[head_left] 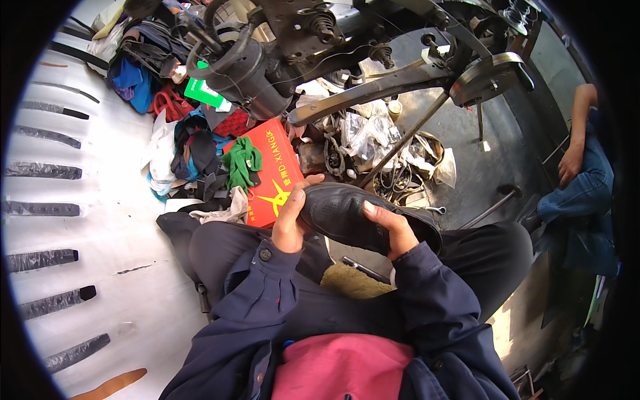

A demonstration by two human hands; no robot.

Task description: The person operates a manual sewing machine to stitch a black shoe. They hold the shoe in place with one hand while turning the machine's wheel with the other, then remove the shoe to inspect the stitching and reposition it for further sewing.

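A black shoe (341,212) lies crosswise above my lap, between my two hands. My left hand (289,223) is closed round its left end, with the thumb at the edge. On the right, my right hand (393,230) grips the shoe with the thumb pressed on its upper side. The fingers of both hands are mostly hidden by the shoe. Below it, between my legs, a yellowish rough pad (357,280) shows beside a dark metal bar (365,268).
A black metal machine (250,73) with a long arm and a handwheel (490,80) stands ahead. A red box (270,167) with a green cloth (241,162) lies left of it, near piled bags. Black strips (43,210) line the white panel. Another person's hand (571,163) is at right.
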